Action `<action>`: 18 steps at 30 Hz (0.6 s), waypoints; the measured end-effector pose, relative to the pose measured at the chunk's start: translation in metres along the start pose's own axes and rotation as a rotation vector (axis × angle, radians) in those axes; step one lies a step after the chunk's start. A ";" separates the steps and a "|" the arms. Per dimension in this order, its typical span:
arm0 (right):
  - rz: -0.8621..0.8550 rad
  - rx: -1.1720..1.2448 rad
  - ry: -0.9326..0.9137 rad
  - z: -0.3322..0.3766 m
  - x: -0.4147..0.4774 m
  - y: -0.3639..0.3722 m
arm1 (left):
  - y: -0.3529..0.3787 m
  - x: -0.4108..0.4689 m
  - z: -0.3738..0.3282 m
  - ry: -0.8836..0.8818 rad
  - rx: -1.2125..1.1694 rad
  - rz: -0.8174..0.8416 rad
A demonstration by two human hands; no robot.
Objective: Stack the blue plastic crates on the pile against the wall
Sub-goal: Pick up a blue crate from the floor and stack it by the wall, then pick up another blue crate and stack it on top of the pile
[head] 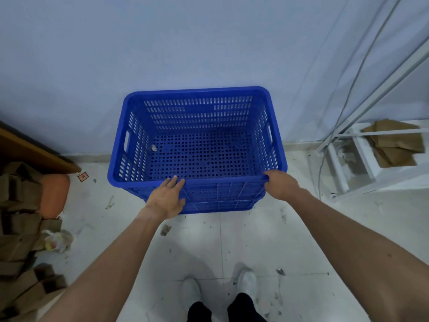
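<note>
A blue perforated plastic crate (197, 94) stands against the pale wall, nested on top of a pile of like crates whose rims (220, 206) show below its near side. The top crate holds only a small scrap of debris. My left hand (166, 198) lies flat against the crate's near wall, fingers spread, tips at the rim. My right hand (279, 184) curls over the near right corner of the rim, thumb on top.
Brown cardboard boxes (21, 228) and an orange object (54, 196) crowd the floor at left, under a wooden edge. A white metal frame (352, 163) with cardboard pieces and a hanging cable stands at right. My white shoes (247, 283) stand on the dirty tiled floor.
</note>
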State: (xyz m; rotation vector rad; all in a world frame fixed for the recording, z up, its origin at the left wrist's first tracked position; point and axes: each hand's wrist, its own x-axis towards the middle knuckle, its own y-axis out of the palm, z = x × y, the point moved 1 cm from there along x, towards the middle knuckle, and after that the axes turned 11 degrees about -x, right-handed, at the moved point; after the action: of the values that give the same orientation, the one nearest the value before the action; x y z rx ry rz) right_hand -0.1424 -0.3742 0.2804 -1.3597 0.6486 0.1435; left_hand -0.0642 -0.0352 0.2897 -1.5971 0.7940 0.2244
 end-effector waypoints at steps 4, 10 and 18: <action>0.102 0.056 -0.030 -0.015 -0.038 -0.034 | -0.009 -0.036 -0.031 0.027 -0.078 0.051; 0.089 0.062 0.013 -0.025 -0.107 -0.070 | -0.028 -0.092 -0.067 0.075 -0.180 -0.011; 0.021 0.145 0.169 -0.001 -0.214 -0.048 | -0.032 -0.167 -0.070 0.206 -0.226 -0.028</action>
State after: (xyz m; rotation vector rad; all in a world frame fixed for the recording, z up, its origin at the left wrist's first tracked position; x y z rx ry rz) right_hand -0.2959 -0.3286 0.4304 -1.2338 0.8002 -0.0018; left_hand -0.1889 -0.0408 0.4240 -1.8651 0.9293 0.1336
